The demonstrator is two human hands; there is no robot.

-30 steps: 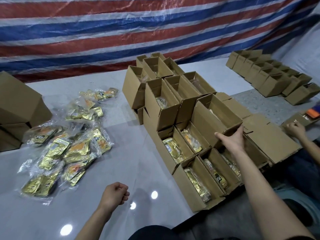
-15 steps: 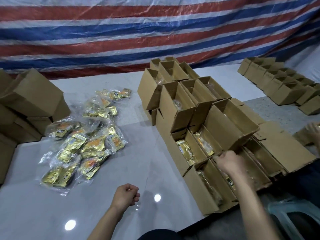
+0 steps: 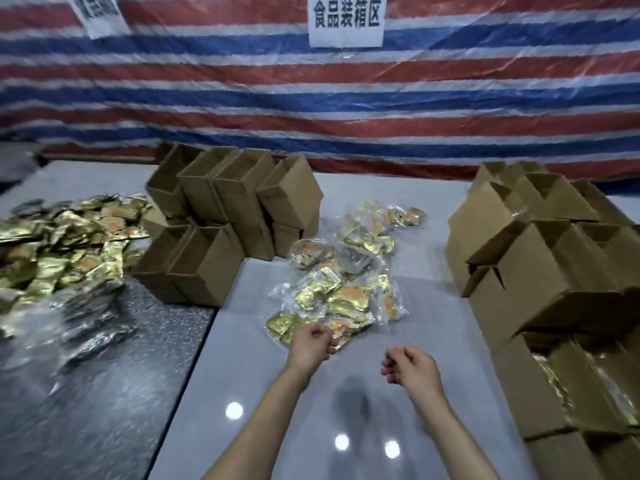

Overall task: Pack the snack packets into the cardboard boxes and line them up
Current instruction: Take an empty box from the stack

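Since half a second ago the right hand point(image 3: 412, 368) has come away from the cardboard boxes point(image 3: 540, 271) and now hangs over the bare worktop point(image 3: 263, 393). The left hand point(image 3: 311, 344) has gone forward to the near edge of the snack packets point(image 3: 343, 282). The head has turned left, so this heap now lies in the middle.

In the head view the left hand's fingers are curled against the nearest packet of the heap, which lies at its 12 o'clock. Blur hides whether they pinch it. The right hand's fingers are loosely curled and hold nothing. The cardboard boxes stand stacked at 3 o'clock from the hands, tops open, with gold packets showing in the lower ones. A second stack of boxes point(image 3: 225, 216) stands at 11 o'clock. A larger heap of packets point(image 3: 62, 244) lies at 9 o'clock on a darker surface. A striped tarpaulin point(image 3: 311, 98) hangs behind, bearing a white sign point(image 3: 346, 20).
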